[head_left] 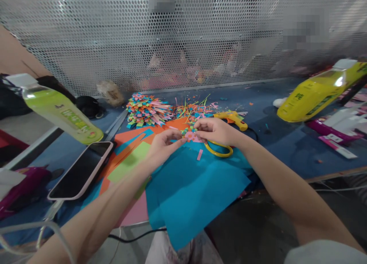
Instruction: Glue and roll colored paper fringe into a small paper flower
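Over the blue paper sheet [197, 191], a small paper piece with pink, orange and green bits [189, 136] is between my two hands. My left hand [166, 143] pinches its left edge with thumb and fingers. From the other side my right hand [215, 131] grips it, fingers closed at its upper right. Under my right hand lie scissors with yellow handles [222, 151], their blades hidden. A small pink paper strip [200, 154] rests on the blue sheet just below. Behind my hands is a pile of narrow coloured paper strips [192, 110].
A cone of folded paper bits [147, 110] stands behind, left of a yellow glue gun [232, 118]. Orange and green sheets [130, 162] and a phone on a cable [82, 172] lie left. Drink bottles [61, 111] flank the table; a perforated metal screen [114, 38] rises behind.
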{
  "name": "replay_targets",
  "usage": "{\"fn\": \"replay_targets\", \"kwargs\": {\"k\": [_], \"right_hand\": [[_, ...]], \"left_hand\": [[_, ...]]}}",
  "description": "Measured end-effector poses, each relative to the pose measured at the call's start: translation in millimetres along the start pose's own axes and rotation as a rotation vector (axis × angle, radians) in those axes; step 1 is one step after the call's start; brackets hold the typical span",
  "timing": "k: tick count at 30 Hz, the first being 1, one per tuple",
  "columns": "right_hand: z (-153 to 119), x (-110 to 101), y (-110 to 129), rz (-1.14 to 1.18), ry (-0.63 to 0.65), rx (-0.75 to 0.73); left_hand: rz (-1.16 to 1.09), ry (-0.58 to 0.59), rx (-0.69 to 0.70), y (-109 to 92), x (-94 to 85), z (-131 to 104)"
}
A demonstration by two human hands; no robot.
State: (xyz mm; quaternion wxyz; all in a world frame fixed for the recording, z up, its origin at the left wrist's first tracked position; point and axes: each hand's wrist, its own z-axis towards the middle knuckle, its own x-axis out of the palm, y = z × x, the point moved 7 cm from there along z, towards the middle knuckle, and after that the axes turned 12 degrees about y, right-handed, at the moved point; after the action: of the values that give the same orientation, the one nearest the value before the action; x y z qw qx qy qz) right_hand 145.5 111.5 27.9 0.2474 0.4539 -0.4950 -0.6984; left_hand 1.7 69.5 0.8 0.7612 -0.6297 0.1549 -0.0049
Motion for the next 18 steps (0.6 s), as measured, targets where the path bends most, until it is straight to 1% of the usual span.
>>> {"fn": "replay_targets", "kwargs": {"k": [5,8,10,15,18], "right_hand": [[-0.8,-3.4,2.5,0.007,-0.055,0.008],[-1.3,-3.9,5.3,0.025,-0.065,-0.008],[-1.2,-4.0,6.4,0.042,-0.063,-0.007],[-0.2,-2.8,6.1,0.126,-0.041,-0.009],[0.1,-0.5,6.4,0.084,-0.029,-0.033]], "left_hand": [[-0.047,0.008,-0.056,0.4,2.2,0.3],[-0.039,0.014,-0.05,-0.2,3.0,0.5],[-0.037,0.016,-0.046,0.0,3.4,0.5],[-0.064,-0.029,-0.046,-3.5,1.5,-1.0],[-0.071,-0.032,-0.036,-6.2,1.9,-1.2]]}}
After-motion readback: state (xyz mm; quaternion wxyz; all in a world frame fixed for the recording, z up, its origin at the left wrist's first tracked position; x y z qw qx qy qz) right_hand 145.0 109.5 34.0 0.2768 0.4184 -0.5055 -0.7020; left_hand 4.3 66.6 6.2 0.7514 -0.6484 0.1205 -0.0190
